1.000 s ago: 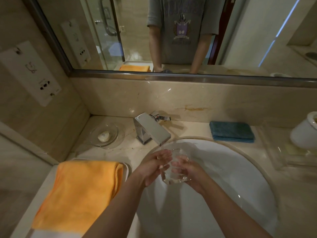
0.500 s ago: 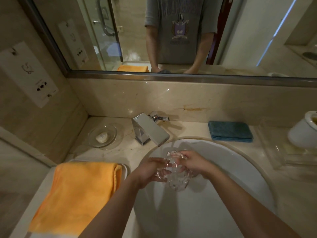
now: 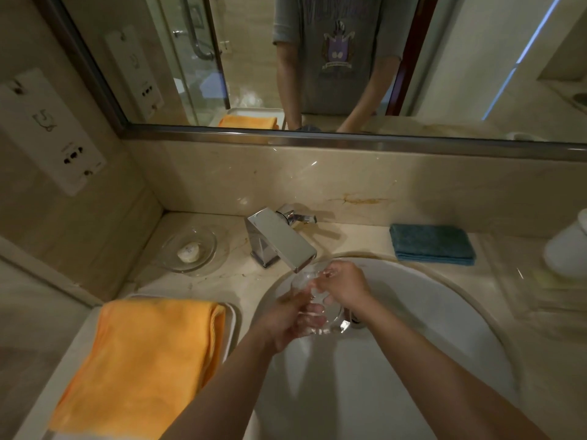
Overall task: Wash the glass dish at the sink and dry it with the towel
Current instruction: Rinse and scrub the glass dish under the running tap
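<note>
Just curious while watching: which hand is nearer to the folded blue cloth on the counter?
Right. The right hand is over the white basin, below-left of the folded blue cloth. The left hand sits farther left, beyond the clear glass dish.

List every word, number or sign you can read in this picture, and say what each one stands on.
Shirt reflected in the mirror: arched lettering and a crest, mirrored and too blurred to read.
Wall socket plate: a small pictogram and tiny print, too small to read.
Nothing else bears legible text.
</note>
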A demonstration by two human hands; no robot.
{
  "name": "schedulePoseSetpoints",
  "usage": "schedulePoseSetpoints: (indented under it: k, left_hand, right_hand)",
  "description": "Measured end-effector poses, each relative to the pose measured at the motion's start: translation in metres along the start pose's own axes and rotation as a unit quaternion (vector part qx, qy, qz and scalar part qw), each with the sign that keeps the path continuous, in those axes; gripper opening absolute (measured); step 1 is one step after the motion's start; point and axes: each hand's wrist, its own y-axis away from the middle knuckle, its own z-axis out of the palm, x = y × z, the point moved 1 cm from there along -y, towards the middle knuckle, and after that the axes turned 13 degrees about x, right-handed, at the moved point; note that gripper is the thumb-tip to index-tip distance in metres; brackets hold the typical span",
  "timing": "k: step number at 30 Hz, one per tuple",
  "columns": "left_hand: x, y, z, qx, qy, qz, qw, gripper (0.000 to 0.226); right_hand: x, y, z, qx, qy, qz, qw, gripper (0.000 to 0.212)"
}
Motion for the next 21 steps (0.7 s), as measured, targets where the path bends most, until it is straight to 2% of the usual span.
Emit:
schedulePoseSetpoints:
  k: [2, 5, 7, 10, 13, 15, 18, 21]
  left_hand:
    - [-0.003, -0.001, 0.004, 0.004, 0.002, 0.013, 1.0, 0.02]
    - [-0.01, -0.003, 0.009, 0.032, 0.046, 0.014, 0.998, 0.03]
    - [-0.015, -0.006, 0.01, 0.044, 0.078, 0.006, 0.996, 0.035]
    - [-0.027, -0.004, 0.008, 0.05, 0.1, 0.012, 0.994, 0.035]
    - [-0.04, -0.002, 0.004, 0.052, 0.125, 0.014, 0.991, 0.034]
    - [-0.043, 0.002, 0.001, 0.064, 0.111, 0.017, 0.992, 0.037]
    - [-0.037, 0.007, -0.008, 0.107, 0.013, 0.056, 0.993, 0.029]
    - [-0.021, 0.01, -0.01, 0.145, -0.004, 0.084, 0.986, 0.026]
  right_hand:
    - [0.006, -0.001, 0.004, 0.021, -0.028, -0.003, 0.999, 0.01]
    - [0.019, 0.004, 0.011, 0.037, -0.143, 0.086, 0.985, 0.029]
    - [0.028, 0.01, 0.017, 0.016, -0.178, 0.149, 0.973, 0.028]
    - [0.032, 0.02, 0.017, -0.057, -0.168, 0.19, 0.966, 0.015]
    - [0.035, 0.023, 0.011, -0.111, -0.188, 0.191, 0.957, 0.026]
    - [0.037, 0.025, 0.006, -0.139, -0.203, 0.177, 0.953, 0.027]
    - [0.041, 0.027, 0.002, -0.183, -0.225, 0.174, 0.941, 0.026]
    - [0.042, 0.029, 0.003, -0.202, -0.233, 0.186, 0.933, 0.023]
